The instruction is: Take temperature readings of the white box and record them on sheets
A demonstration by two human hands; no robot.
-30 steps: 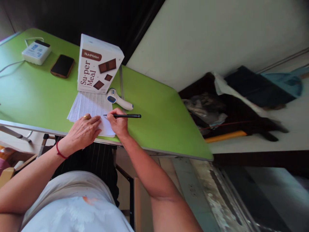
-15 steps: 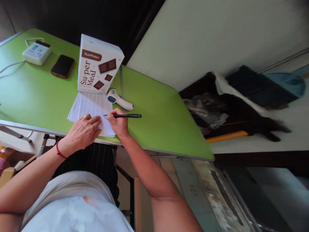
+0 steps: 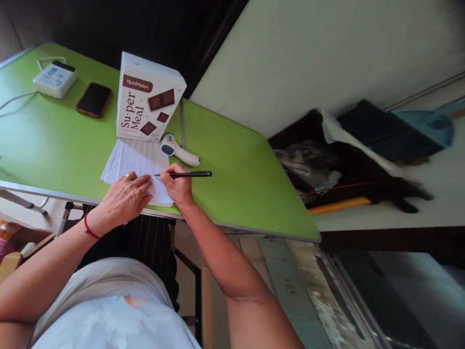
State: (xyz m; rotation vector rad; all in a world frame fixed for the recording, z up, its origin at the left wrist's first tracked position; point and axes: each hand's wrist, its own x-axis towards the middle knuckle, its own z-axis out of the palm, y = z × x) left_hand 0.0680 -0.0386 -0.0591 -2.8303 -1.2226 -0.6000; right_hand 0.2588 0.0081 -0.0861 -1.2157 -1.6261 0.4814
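My right hand (image 3: pixel 178 185) grips a black pen (image 3: pixel 198 173), its tip pointing left at the white sheet. Flat on the lower part of the paper sheets (image 3: pixel 131 157) rests my left hand (image 3: pixel 128 196), fingers stretched out, a ring on one finger and a red string at the wrist. Rows of small writing cover the upper part of the sheets, which lie slightly fanned. Behind them stands a white box (image 3: pixel 148 97) marked NutriMotion Su-per Meal. A white infrared thermometer (image 3: pixel 179 151) lies just beyond my right hand.
A phone (image 3: pixel 93 100) and a white device with a cable (image 3: pixel 55 79) sit at the left on the green table (image 3: pixel 236 174). Cloth and bags (image 3: pixel 312 162) lie on a ledge at the right, beyond the table's edge. A pale wall rises behind.
The view has shifted very slightly. My right hand and the pen are nearly where they were, and my left hand stays on the paper.
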